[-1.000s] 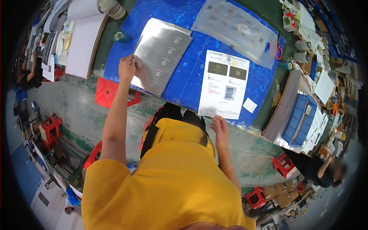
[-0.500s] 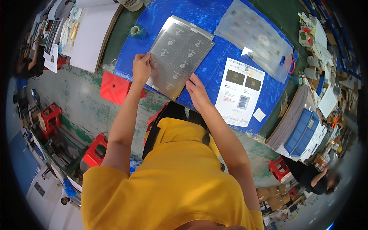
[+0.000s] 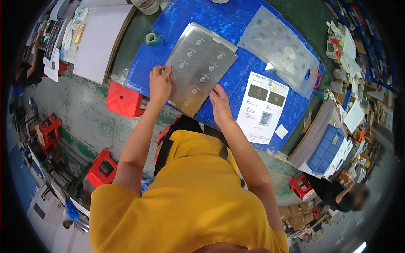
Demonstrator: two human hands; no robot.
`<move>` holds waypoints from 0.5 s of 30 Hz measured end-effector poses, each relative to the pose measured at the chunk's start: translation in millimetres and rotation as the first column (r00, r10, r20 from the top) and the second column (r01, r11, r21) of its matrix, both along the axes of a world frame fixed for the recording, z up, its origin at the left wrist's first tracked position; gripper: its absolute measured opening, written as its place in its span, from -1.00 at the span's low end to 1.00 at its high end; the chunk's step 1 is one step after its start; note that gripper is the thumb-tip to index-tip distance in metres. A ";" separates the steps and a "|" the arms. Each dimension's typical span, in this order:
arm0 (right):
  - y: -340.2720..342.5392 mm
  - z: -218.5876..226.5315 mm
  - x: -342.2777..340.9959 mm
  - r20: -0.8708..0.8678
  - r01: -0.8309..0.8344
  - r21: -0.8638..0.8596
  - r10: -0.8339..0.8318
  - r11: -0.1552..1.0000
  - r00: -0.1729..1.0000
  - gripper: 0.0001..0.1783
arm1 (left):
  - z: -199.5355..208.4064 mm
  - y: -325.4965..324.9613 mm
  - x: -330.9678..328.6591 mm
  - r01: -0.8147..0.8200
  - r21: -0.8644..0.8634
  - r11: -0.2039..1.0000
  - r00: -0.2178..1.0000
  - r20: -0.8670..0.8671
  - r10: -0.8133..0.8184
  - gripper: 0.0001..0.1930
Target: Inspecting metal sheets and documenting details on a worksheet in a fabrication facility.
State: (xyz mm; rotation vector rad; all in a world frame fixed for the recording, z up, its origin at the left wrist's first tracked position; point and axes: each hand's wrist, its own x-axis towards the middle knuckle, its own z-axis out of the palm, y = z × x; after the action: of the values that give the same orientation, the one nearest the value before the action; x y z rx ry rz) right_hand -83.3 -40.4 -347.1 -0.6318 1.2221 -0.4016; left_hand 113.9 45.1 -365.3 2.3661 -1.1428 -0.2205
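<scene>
A grey metal sheet (image 3: 199, 67), marked into rows of rectangles with pale round emblems, lies slanted on the blue table top (image 3: 139, 76). Pale edges of another layer show beneath its far end. My left hand (image 3: 160, 86) pinches the sheet's left edge with thumb and fingers. On the opposite side, the curled fingers of my right hand (image 3: 221, 105) hold the right edge near its close corner; the thumb is partly hidden. To the right of that hand lies a printed paper sheet (image 3: 261, 109) with dark card pictures on it.
A translucent plastic sheet (image 3: 274, 42) covers the far right of the table, beside red-handled scissors (image 3: 318, 80). A roll of green tape (image 3: 151, 38) stands far left. Red stools (image 3: 123, 100) stand below the table's left edge. A blue tray (image 3: 325, 152) sits at right.
The whole view has shifted slightly, so the table appears lower. My left hand has slid a little nearer along the sheet's edge. Both hands stay at the sheet.
</scene>
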 end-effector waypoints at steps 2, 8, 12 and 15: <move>-1.8 2.8 0.0 0.069 -0.042 0.059 0.038 0.997 0.997 -0.35 | -3.7 1.6 1.5 -0.002 -0.010 1.000 1.000 -0.018 0.002 -0.64; -3.3 14.9 2.8 0.045 -0.002 0.104 -0.003 0.995 0.999 -0.40 | -2.1 1.4 3.0 0.016 0.006 1.000 1.000 -0.018 -0.016 -0.63; -4.1 19.4 3.1 0.045 0.019 0.082 -0.023 0.996 0.999 -0.49 | -0.8 0.7 2.2 0.016 0.017 1.000 1.000 -0.019 -0.016 -0.64; -5.8 19.5 1.4 0.069 0.015 0.067 -0.020 0.998 0.997 -0.57 | 0.8 -0.8 -1.4 0.014 -0.001 1.000 1.000 0.012 -0.014 -0.65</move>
State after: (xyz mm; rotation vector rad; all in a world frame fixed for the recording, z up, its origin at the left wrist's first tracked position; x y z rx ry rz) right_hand -81.9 -46.3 -327.6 -0.5464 1.1701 -0.3931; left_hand 112.5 44.3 -364.4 2.3619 -1.1652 -0.2100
